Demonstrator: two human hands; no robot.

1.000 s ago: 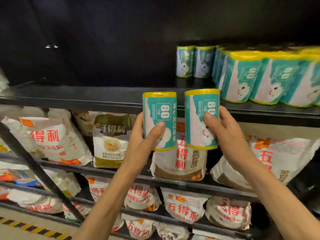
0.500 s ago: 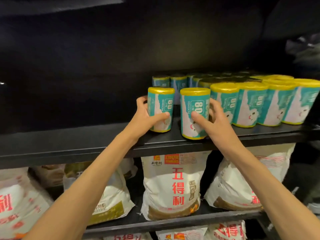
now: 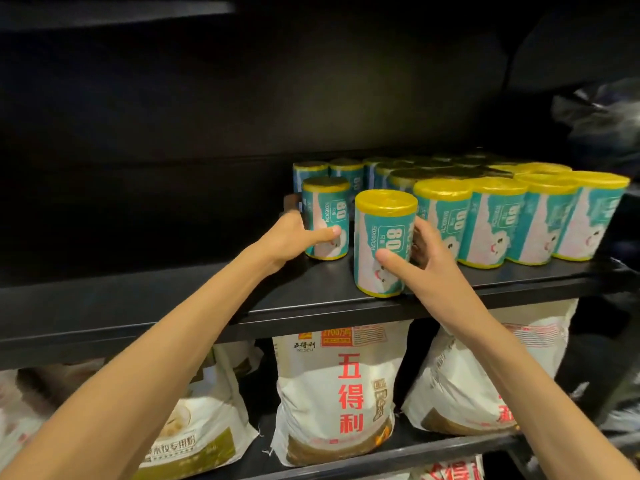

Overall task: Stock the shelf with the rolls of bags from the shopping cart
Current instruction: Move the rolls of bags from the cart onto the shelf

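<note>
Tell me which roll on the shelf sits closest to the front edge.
The roll in the right hand: this roll stands at the shelf lip, ahead of the left hand's roll and the stocked row.

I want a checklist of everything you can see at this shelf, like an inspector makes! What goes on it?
Surface: black shelf, bare on its left half.
Job's things: left roll stands upright, set further back; right roll stands upright near the front edge; stocked rolls stand in rows to the right and behind.
Clutter: nothing seen.
Grippers: left hand grips the left roll; right hand grips the right roll.
Cables: nothing seen.
Surroundings: white flour sacks with red lettering on the shelf below; dark back panel; the shopping cart is not in view.
</note>
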